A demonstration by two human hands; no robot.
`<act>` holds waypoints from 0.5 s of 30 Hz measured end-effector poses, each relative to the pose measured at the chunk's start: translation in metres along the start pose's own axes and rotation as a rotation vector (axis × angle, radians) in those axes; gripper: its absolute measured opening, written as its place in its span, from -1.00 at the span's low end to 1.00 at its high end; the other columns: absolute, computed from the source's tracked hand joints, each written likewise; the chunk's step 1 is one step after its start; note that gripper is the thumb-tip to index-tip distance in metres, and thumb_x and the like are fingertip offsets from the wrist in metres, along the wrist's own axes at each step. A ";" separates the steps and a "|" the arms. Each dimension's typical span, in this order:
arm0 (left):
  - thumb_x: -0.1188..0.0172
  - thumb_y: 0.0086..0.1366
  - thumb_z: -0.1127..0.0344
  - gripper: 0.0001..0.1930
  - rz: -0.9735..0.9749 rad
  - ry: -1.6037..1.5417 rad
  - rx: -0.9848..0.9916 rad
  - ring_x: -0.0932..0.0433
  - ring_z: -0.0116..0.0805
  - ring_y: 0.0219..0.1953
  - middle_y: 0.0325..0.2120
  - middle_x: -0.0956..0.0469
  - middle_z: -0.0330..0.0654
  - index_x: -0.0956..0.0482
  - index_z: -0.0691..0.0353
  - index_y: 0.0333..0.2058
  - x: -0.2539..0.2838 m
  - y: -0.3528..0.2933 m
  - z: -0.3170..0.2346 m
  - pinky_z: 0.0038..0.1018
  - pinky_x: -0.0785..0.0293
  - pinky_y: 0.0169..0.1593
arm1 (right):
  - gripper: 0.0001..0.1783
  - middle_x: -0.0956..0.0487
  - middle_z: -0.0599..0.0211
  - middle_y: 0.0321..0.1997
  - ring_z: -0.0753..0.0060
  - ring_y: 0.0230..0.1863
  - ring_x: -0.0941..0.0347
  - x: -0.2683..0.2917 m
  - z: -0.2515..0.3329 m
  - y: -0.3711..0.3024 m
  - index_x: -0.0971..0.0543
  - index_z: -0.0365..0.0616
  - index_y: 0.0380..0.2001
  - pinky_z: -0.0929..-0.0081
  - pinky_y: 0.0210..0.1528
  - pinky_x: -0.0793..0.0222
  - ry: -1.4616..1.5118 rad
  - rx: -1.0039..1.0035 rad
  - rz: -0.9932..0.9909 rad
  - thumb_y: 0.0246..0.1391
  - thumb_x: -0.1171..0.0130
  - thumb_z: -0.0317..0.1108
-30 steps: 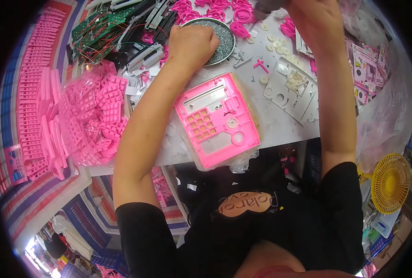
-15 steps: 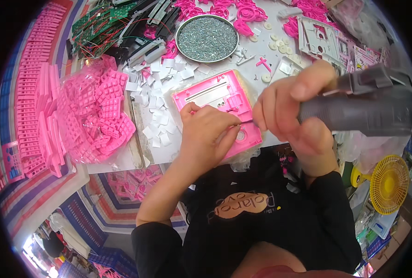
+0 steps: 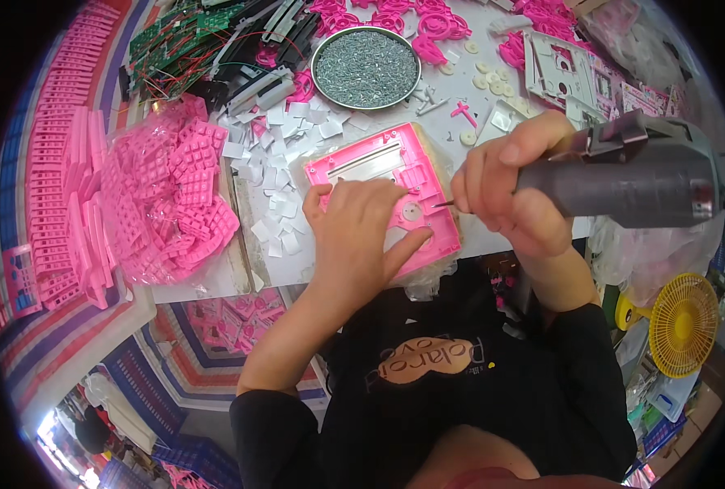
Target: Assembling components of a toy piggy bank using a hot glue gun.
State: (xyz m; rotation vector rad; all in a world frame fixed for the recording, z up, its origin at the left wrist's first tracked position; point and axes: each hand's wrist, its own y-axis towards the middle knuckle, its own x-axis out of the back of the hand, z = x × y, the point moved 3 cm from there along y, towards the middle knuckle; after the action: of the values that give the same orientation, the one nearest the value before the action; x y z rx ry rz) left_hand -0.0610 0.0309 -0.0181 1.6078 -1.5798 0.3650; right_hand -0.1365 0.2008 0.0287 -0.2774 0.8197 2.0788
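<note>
As my right fingers (image 3: 480, 183) grip the driver (image 3: 623, 191) at three o'clock, open left fingers (image 3: 384, 196) span the pink panel (image 3: 419, 176); screwdriving likely needs aim next.

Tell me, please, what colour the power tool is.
The power tool is mostly grey, clearest in the head view.

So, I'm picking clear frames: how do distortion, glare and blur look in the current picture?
Head view: the corners are black, and the row of pink parts at the left bows; glare washes out a patch at lower left; the left hand, right hand and power tool look fairly clear, with no strong blur.
</note>
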 end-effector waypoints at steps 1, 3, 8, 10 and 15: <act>-0.47 0.06 0.12 -0.63 0.058 0.037 -0.061 -0.49 -0.31 -0.07 -0.15 -0.58 -0.34 -0.63 0.06 -0.17 -0.002 -0.002 -0.001 -0.08 -0.12 0.16 | -0.59 -0.52 0.28 -0.45 0.52 -0.47 -0.49 0.003 0.000 -0.001 -0.37 -0.34 -0.04 0.52 -0.39 -0.45 0.001 0.006 -0.006 0.11 -0.28 -0.43; -0.47 0.06 0.05 -0.55 0.175 0.114 -0.182 -0.48 -0.28 0.00 -0.06 -0.58 -0.30 -0.64 0.09 -0.10 -0.007 -0.010 -0.001 -0.06 -0.10 0.18 | -0.58 -0.52 0.28 -0.43 0.53 -0.46 -0.49 0.008 0.000 -0.001 -0.38 -0.35 -0.03 0.52 -0.38 -0.45 -0.007 0.008 -0.008 0.11 -0.28 -0.42; -0.41 0.12 0.02 -0.54 0.233 0.326 -0.228 -0.47 -0.31 0.03 -0.02 -0.57 -0.35 -0.65 0.10 -0.04 -0.013 -0.021 -0.005 0.03 -0.04 0.26 | -0.59 -0.47 0.36 -0.45 0.56 -0.49 -0.41 0.011 0.001 -0.008 -0.39 -0.25 -0.03 0.51 -0.37 -0.40 -0.233 -0.114 -0.029 0.15 -0.29 -0.34; -0.40 0.13 0.03 -0.55 0.257 0.369 -0.246 -0.47 -0.33 0.05 -0.01 -0.56 -0.35 -0.65 0.10 -0.04 -0.013 -0.020 -0.008 0.06 -0.02 0.29 | -0.59 -0.38 0.46 -0.60 0.57 -0.60 -0.29 0.008 -0.002 -0.007 -0.33 -0.15 0.00 0.47 -0.41 -0.33 -0.291 -0.110 0.025 0.24 -0.27 -0.25; -0.30 0.21 0.12 -0.60 0.316 0.334 -0.358 -0.46 -0.33 0.10 -0.04 -0.57 -0.28 -0.65 0.22 -0.05 -0.005 -0.013 0.001 0.16 -0.08 0.33 | -0.58 -0.36 0.45 -0.64 0.54 -0.61 -0.29 0.010 -0.020 -0.011 -0.30 -0.12 -0.01 0.41 -0.37 -0.37 -0.384 -0.141 0.072 0.23 -0.28 -0.27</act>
State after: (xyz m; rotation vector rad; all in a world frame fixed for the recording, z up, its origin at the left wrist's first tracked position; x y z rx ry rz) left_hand -0.0503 0.0318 -0.0263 0.9717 -1.5335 0.4612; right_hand -0.1353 0.1989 0.0037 0.0788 0.4588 2.1674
